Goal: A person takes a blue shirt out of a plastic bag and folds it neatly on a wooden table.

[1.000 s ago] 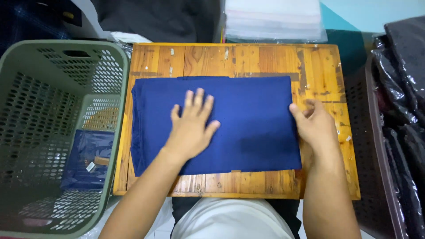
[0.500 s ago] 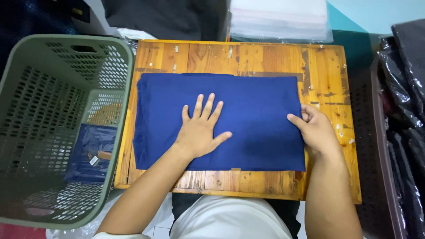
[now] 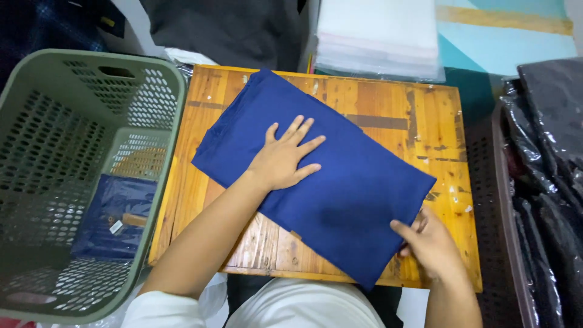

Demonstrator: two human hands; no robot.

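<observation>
Seen from above, from the person's own head: a folded navy blue cloth lies at a slant across a small wooden table, one corner pointing away from the person, another hanging just over the near edge. The left hand rests flat on the cloth's middle, fingers spread wide, gripping nothing. The right hand is at the cloth's right edge near the table's front corner, fingers curled onto the fabric there and pinching it.

The table's planks are scuffed and flecked with pale paint. To its left stands a green perforated laundry basket holding a blue folded garment. Beyond the table sits a stack of clear plastic bags. On the right, a dark crate holds black bagged clothing.
</observation>
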